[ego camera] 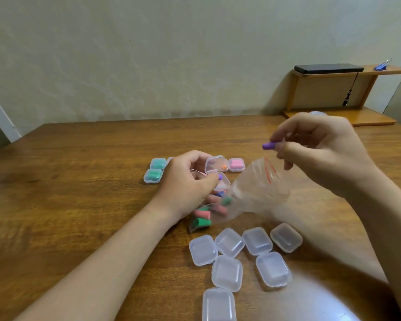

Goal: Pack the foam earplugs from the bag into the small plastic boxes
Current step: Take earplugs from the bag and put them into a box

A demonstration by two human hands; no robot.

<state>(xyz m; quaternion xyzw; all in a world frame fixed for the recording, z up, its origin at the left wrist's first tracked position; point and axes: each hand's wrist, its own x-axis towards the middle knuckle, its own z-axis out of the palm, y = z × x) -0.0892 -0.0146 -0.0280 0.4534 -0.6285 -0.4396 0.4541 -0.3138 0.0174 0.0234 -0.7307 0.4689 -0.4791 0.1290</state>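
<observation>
Bearings are taken with the bag [259, 191] as dial centre and twelve o'clock toward the wall.

1. At ten o'clock there are two green-filled boxes [158, 163], lids down and touching each other.
2. My left hand [188, 181] is at nine o'clock, just beside the bag. Its fingers are curled, and thumb and forefinger pinch a purple earplug [220, 177] with only the tip showing. A clear box [225, 181] sits directly under the fingertips. I cannot tell whether I am also holding it.
3. At eleven o'clock an open box [214, 164] contains an orange earplug. A pink-filled box [236, 164] stands just beside it.
4. The bag's mouth is lifted toward two o'clock. The remaining earplugs [205, 215] are bunched in the low corner at eight o'clock.
5. At six o'clock is a cluster of seven empty boxes [227, 273], which appear closed.
6. My right hand [322, 154] is at two o'clock above the bag mouth. Thumb and forefinger nip a second purple earplug [270, 145], and the other fingers are loosely curled.

Handling assessment: the foam is very light and soft, and it crushes easily. Take each plug at mid-length with a gentle pinch, because a squeezed plug may spring back against the lid. The boxes look light and slick and are likely to skate on the table, so one should be steadied while it is being filled. The bag film is limp and is best held at the rim.
</observation>
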